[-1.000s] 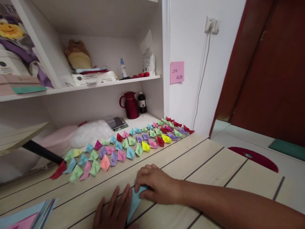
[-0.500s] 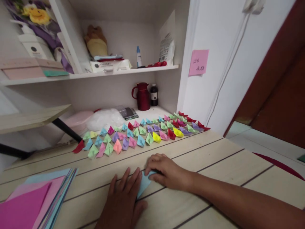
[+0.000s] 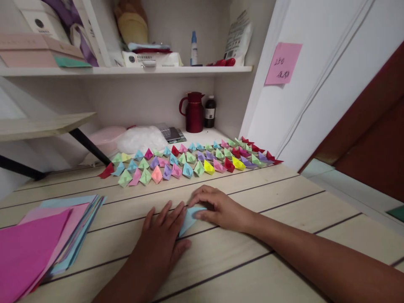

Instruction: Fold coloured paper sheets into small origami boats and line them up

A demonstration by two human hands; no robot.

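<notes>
A small light-blue piece of folded paper [image 3: 188, 219] lies on the wooden-plank table between my hands. My left hand [image 3: 162, 231] rests flat on the table with fingers spread, its index finger along the paper's left edge and partly covering it. My right hand [image 3: 217, 207] comes in from the right, thumb and fingers closed on the paper's upper right corner. Beyond them stand rows of folded paper boats [image 3: 189, 164] in red, green, blue, purple, pink and yellow.
A stack of coloured paper sheets [image 3: 34, 240], magenta on top, lies at the left. Behind the boats are a white plastic bag [image 3: 142, 140], a red jug [image 3: 194, 112] and a dark bottle [image 3: 210, 112]. A small raised shelf [image 3: 44, 126] on black legs stands at the left.
The camera view has tipped downward, so everything sits higher in the picture. My right thumb and fingers have shifted slightly on the blue paper; my left hand stays flat beside it.
</notes>
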